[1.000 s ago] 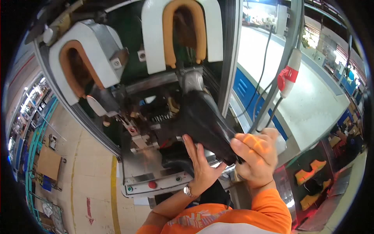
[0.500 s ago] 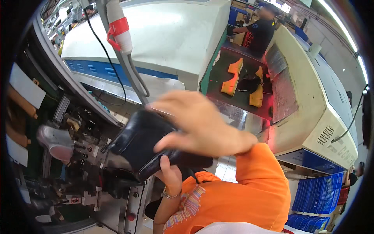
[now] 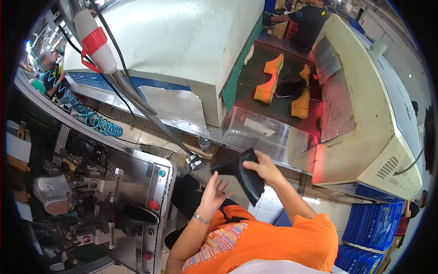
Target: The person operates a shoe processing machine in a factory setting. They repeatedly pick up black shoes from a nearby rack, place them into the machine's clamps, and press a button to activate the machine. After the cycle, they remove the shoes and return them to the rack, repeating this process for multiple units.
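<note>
A black leather boot upper (image 3: 250, 182) hangs in front of my body, off the machine. My right hand (image 3: 264, 168) grips it from the right, with the thumb lying over its top edge. Beside its left end is my left hand (image 3: 213, 194), palm turned up and fingers spread, holding nothing. The fingertips are close to the upper; whether they touch it I cannot tell. To the left, another black shoe upper (image 3: 134, 218) sits in the machine (image 3: 150, 176), near a metal foot-shaped form (image 3: 52, 194).
Ahead, a conveyor belt (image 3: 255, 59) carries yellow shoe lasts (image 3: 268, 84) and a dark shoe piece (image 3: 289, 88), between a white housing (image 3: 169, 41) and a cream one (image 3: 365, 123). A grey pole (image 3: 159, 121) slants down ahead. Blue crates (image 3: 372, 226) stand right. Co-workers stand farther off.
The boot upper has moved right, away from the machine, with my right hand. My left hand has let go of it and opened. The view has shifted, showing more of the machine.
</note>
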`<state>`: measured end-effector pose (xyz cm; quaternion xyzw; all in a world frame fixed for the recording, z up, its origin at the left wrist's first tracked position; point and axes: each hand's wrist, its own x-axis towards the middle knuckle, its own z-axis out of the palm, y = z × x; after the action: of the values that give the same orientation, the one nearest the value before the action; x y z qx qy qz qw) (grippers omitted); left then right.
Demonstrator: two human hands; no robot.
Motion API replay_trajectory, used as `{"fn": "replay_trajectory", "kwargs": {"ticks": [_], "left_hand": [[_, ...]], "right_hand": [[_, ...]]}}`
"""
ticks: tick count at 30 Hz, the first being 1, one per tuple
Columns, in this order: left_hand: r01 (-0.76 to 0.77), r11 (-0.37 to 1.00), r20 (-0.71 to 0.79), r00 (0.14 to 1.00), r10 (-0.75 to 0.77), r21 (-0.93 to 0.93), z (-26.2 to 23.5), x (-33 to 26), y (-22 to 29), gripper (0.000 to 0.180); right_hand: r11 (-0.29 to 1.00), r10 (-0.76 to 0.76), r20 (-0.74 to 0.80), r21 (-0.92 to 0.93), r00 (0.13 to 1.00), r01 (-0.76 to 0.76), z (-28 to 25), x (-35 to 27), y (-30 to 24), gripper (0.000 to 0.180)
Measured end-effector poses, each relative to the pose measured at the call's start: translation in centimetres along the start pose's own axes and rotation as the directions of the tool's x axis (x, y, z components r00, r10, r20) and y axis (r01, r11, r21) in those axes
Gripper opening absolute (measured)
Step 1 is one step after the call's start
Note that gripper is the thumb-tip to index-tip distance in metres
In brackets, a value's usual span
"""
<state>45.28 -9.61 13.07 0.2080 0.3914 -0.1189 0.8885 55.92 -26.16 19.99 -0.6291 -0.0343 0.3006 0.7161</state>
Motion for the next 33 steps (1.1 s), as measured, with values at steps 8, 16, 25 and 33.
{"fn": "replay_trajectory", "kwargs": {"ticks": [8,16,25,33], "left_hand": [[-0.111,0.993,-0.133,0.986,0.105,-0.036,-8.0,-2.7,1.9,0.051],[-0.348,0.927,-0.127,0.922,0.365,0.140,-8.9,-7.6,4.2,0.043],[-0.479,0.858,-0.365,0.777,0.513,0.187,-13.0,-15.9,1.4,0.036],[-0.572,0.771,-0.376,0.674,0.636,0.280,-16.2,-20.3,-1.5,0.028]], "right_hand": [[0.748,-0.637,-0.290,-0.454,0.714,0.484,-13.9,22.6,-7.7,0.036],[0.732,-0.662,-0.370,-0.508,0.652,0.455,-17.4,33.5,-1.7,0.032],[0.986,0.165,0.157,-0.059,0.974,-0.158,5.5,11.8,13.4,0.018],[0.991,0.089,0.756,-0.132,0.649,0.017,24.6,6.8,9.4,0.028]]}}
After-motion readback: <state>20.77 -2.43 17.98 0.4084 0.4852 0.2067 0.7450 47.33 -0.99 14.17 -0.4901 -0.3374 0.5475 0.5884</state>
